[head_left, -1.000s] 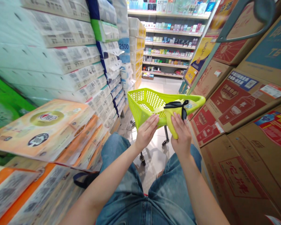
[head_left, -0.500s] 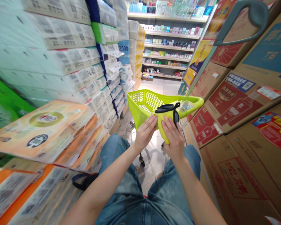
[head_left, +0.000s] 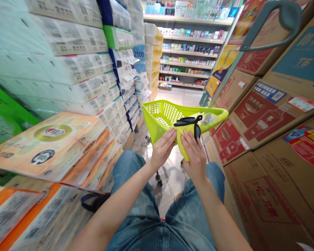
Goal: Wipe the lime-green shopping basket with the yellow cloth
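Note:
A lime-green shopping basket (head_left: pixel 157 129) with perforated sides stands on wheels before my knees. At its near side lies a yellow piece (head_left: pixel 183 150) with black straps (head_left: pixel 185 121) over it; what it is I cannot make out. My left hand (head_left: pixel 163 148) has its fingers close together, with the tips at the left edge of the yellow piece. My right hand (head_left: pixel 195 150) lies over its right side, fingers bent onto it beside a black loop. Both thumbs are mostly hidden. A clear plastic package (head_left: pixel 209 118) rests at the basket's right end.
Stacked tissue packs (head_left: pixel 78 66) rise on the left, with an orange-white package (head_left: pixel 49 139) nearer me. Cardboard cartons (head_left: pixel 274 188) line the right side. A grey hooked handle (head_left: pixel 267 28) juts in at upper right. Shelves (head_left: pixel 188 52) of small boxes stand beyond the tiled floor (head_left: pixel 174 92).
Almost nothing differs. The whole view has shifted a few pixels; both hands keep their place at the yellow piece.

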### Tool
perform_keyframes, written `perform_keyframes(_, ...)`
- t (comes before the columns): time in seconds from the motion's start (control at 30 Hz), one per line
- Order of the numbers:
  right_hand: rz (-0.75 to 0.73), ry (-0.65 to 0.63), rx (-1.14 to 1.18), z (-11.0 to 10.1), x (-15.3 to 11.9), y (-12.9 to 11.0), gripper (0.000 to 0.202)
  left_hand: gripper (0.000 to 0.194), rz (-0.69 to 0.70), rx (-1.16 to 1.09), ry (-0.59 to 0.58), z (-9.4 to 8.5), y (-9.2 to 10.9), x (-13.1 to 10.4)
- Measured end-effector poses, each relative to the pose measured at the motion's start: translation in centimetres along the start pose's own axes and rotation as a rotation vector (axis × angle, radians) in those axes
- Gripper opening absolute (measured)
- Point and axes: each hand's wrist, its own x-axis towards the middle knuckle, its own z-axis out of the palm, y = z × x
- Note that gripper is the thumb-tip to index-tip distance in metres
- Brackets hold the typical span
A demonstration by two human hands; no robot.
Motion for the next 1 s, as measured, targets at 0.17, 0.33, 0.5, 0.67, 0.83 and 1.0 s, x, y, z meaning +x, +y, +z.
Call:
perform_keyframes(0.17,0.165,0.101,-0.051,-0.5,0.3,3.8,0.076,0.057,0.002,0.021,-0.007,0.0,0.1,0.1)
perform_keyframes(0.33,0.094,0.024,-0.013,-0.2,0.3,0.5,0.08,0.056,-0.017,0.021,-0.002,0.2,0.2,0.0)
perform_keyframes(0.5,-0.032,-0.028,0.011,-0.8,0.1,0.5,0.078,0.056,0.023,0.057,-0.019,-0.3,0.0,0.0)
perform_keyframes(0.67,0.078,0.053,-0.046,-1.4,0.5,5.6,0.074,0.054,0.023,0.032,-0.023,-0.7,-0.2,0.2)
perform_keyframes(0.83,0.197,0.062,-0.056,-2.4,1.7,10.2,0.076,0.05,0.052,-0.02,-0.106,0.2,0.5,0.7)
perform_keyframes(1.0,0.205,-0.021,-0.043,-3.5,3.7,14.6,0.067,0.049,0.067,-0.003,-0.133,1.9,0.7,1.3)
